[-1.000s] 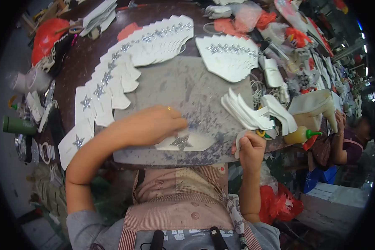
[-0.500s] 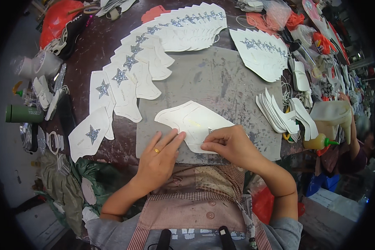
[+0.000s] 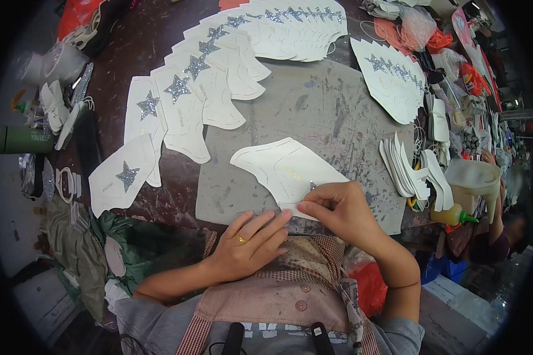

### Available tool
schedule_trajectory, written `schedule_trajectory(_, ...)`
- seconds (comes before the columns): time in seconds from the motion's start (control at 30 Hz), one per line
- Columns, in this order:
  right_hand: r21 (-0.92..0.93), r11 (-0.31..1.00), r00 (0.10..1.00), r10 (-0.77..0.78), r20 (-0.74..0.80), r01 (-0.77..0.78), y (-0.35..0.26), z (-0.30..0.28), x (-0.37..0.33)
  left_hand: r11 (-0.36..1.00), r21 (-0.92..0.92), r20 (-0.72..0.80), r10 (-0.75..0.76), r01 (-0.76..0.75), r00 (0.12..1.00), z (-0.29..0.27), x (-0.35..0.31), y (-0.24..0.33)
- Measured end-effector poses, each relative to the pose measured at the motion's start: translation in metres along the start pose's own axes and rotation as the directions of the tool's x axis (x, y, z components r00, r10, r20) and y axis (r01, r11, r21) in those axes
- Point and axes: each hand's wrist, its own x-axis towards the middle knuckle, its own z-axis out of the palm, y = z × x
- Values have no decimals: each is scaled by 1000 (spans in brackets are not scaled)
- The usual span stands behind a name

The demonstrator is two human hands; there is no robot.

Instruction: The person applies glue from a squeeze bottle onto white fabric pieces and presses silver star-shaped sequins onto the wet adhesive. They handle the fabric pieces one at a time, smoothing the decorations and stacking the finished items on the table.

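Pinching white shoe-upper panel point(image 3: 272, 160) with right hand point(image 3: 344, 208), 6 o'clock on grey board point(image 3: 337, 124), gripping nothing with left hand point(image 3: 243, 251); probably light, bendy, easily creased tbh, best held by edges

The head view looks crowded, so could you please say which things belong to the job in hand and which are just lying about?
Apparently in use:
white piece touched by the right hand
grey mat beneath it
larger fan of star pieces
smaller fan of star pieces

Seemingly lying about:
dark green bottle
red plastic, lower right
clear plastic bag, upper right
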Motion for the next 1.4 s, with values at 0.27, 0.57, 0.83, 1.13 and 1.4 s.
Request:
schedule_trajectory(0.27, 60, 996, 995, 67, 74, -71, 1, -7, 0, 991, 58, -45, -119, 121, 992, -6, 3, -11)
schedule_trajectory(0.57, 7, 998, 998, 59, 16, -59, -3, 0, 1, 990, 33, -61, -137, 139, 989, -7, -1, -17)
schedule_trajectory(0.83, -58, 998, 999, -30, -16, 29, 0, 3, 0, 991, 135, 102, -34, 20, 994, 7, -5, -1)
schedule_trajectory(1.13, -204, 974, 982, -127, -139, 97, 10, -36, -44, 998, 54, 97, -32, 27, 995, -1, 5, -1)
schedule_trajectory(1.4, -144, 947, 944, -305, -126, 287, 46, -31, -36, 969, 246, 211, -13, -40, 977, 3, 13, 4)
